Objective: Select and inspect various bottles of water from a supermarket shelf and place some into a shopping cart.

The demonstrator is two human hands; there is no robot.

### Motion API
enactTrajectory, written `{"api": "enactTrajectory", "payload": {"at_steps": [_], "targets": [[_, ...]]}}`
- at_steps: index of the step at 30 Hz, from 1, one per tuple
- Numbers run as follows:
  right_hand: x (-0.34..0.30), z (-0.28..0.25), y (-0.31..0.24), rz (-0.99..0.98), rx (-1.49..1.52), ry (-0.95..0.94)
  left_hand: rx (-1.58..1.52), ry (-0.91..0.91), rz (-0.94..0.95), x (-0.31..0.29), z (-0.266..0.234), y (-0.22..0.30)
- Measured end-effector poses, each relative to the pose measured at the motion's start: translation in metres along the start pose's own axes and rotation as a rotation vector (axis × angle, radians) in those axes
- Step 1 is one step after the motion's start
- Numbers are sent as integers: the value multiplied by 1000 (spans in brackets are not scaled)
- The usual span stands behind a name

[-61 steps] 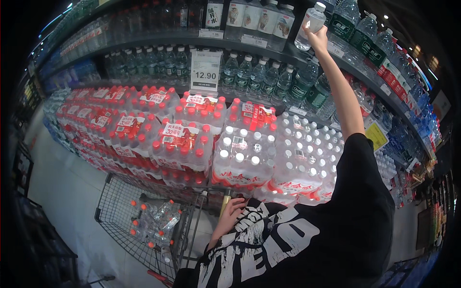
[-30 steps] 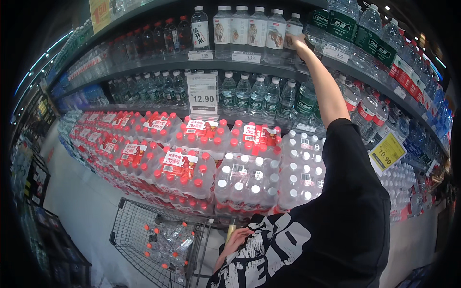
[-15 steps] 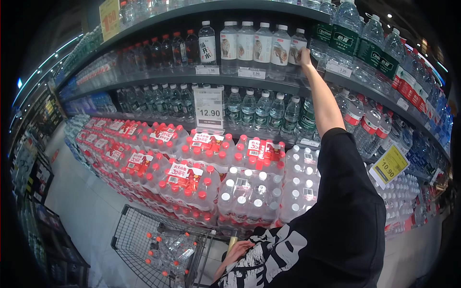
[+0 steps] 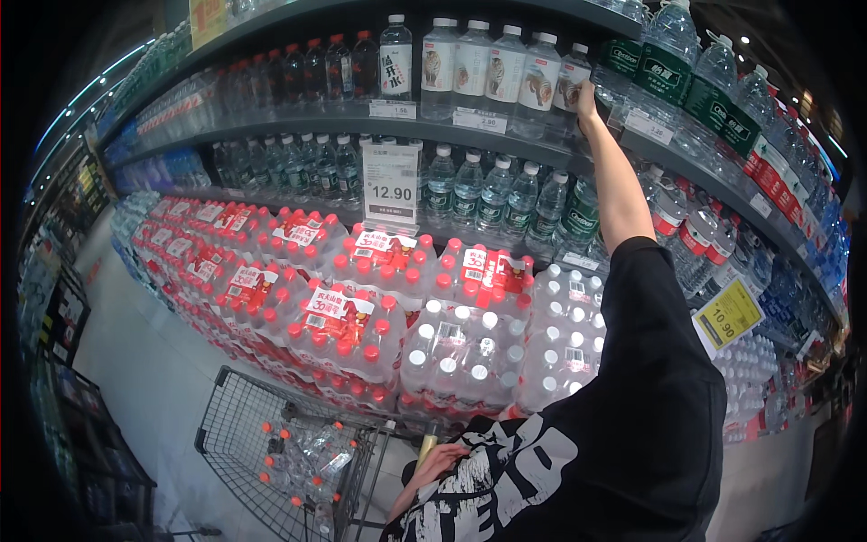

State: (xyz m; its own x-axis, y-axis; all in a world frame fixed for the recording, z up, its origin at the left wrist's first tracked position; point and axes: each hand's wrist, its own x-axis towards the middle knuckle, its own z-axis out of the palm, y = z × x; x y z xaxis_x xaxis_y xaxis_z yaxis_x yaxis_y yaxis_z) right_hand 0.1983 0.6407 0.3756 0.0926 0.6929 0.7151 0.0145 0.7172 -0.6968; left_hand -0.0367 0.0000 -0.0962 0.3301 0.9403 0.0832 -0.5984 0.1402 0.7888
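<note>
My right hand (image 4: 588, 101) reaches out to the upper shelf, its fingers closed round the right side of a clear water bottle (image 4: 571, 79). This bottle has a white cap and a pale label with an animal picture. It stands at the right end of a row of matching bottles (image 4: 502, 68), leaning slightly; my far fingers are hidden. Low in front of me, my left hand (image 4: 441, 459) lies with fingers stretched out at the yellowish handle (image 4: 426, 446) of a wire shopping cart (image 4: 237, 443). Several clear bottles with orange caps (image 4: 312, 459) lie in the cart.
Shrink-wrapped packs with red caps (image 4: 339, 316) and white caps (image 4: 461, 348) are stacked below the shelves. Green-labelled bottles (image 4: 492, 203) fill the lower shelf. Large jugs (image 4: 666, 63) stand right of my hand. A white price sign (image 4: 391, 183) and a yellow one (image 4: 727, 316) stick out.
The view has shifted and tilted slightly, so shelves and cart sit differently in the picture. My right hand stays on the same bottle, and my left hand remains by the cart handle.
</note>
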Motion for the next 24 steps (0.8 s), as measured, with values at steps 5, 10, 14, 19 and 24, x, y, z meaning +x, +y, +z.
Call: {"api": "enactTrajectory", "payload": {"at_steps": [5,10,14,19,24], "targets": [[-16,15,2,186,53,-58,15,140,-92,-4,33,39],[-12,14,2,231,50,-121,-19,130,-93,-5,33,41],[20,-26,6,278,65,-130,-32,110,-135,4,39,55],[-46,62,-23,272,-408,166,-25,185,-84,-10,44,45],[-88,46,-62,-308,-725,115,-166,122,-43,-2,54,61]]}}
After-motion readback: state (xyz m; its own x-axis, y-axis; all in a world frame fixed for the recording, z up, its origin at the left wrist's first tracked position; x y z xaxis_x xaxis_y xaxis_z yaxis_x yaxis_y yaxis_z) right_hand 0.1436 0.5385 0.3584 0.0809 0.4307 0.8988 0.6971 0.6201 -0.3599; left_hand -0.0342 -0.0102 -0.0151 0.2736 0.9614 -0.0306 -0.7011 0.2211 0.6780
